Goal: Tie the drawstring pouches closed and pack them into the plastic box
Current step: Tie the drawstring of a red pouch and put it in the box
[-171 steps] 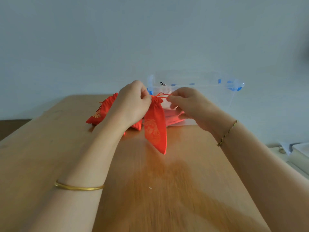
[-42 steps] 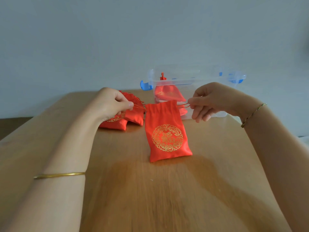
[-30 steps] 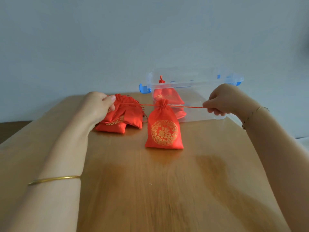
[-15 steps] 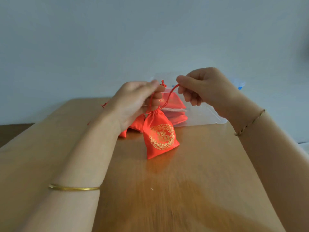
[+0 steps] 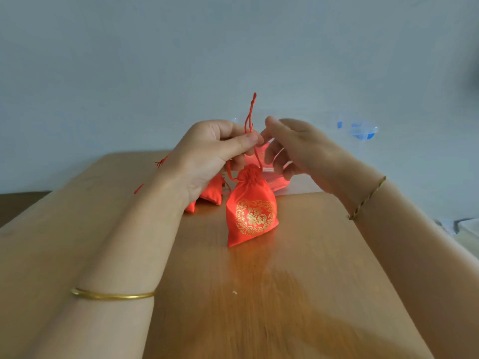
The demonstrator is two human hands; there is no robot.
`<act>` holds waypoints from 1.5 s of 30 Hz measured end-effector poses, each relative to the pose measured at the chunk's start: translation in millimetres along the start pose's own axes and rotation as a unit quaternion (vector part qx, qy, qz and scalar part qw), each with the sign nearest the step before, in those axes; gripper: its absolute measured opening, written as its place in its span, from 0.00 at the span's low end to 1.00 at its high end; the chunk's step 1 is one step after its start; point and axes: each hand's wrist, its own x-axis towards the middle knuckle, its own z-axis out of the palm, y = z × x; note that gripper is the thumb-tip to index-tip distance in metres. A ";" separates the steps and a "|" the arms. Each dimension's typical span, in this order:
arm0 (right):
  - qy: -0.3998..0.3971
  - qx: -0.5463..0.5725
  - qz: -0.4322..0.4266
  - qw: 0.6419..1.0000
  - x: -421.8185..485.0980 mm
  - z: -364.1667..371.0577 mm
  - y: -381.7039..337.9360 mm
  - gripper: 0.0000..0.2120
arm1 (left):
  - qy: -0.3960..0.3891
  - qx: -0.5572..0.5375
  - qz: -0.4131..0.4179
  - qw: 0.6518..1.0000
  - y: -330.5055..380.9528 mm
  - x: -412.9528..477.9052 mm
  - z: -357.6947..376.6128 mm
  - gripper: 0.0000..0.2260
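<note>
Head view: the left hand (image 5: 215,154) pinches the drawstring (image 5: 249,117) between thumb and fingers, the cord ends standing straight up. The cinched pouch (image 5: 250,208) rests slightly tilted on the surface (image 5: 285,281), directly below that grip. The right hand (image 5: 298,149), fingers loose and holding nothing I can see, is just beside the cord, and the plastic box (image 5: 363,130) lies behind both hands.
</note>
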 end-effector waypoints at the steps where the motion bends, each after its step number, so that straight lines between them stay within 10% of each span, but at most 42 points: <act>1: -0.021 0.008 0.012 1.000 -0.6 2.7 0.7 0.17 | -0.003 -0.009 0.000 1.000 0.8 -0.5 0.2 0.03; 10: -0.008 0.072 -0.003 0.997 -2.2 -9.4 -6.5 0.16 | 0.033 -0.116 -0.050 0.991 3.9 -0.7 2.8 0.03; 14: -0.179 -0.045 0.049 0.982 -10.2 -13.7 -6.4 0.16 | 0.055 -0.102 -0.050 0.992 1.7 -0.1 2.0 0.06; 18: -0.138 -0.148 0.081 0.976 -4.5 -9.3 0.9 0.14 | 0.031 -0.094 -0.034 0.995 3.7 -2.0 -2.0 0.08; 21: -0.043 -0.040 0.025 0.998 2.5 -2.5 5.6 0.10 | -0.017 -0.054 -0.006 0.998 7.5 -5.3 -4.0 0.09; 30: -0.173 0.196 0.065 0.963 3.7 6.2 11.7 0.11 | 0.051 0.293 0.194 0.935 6.2 -2.3 -1.1 0.09; 45: -0.089 0.228 0.058 0.968 4.2 -1.3 9.8 0.13 | 0.119 0.217 0.160 0.956 -4.9 3.9 -1.3 0.09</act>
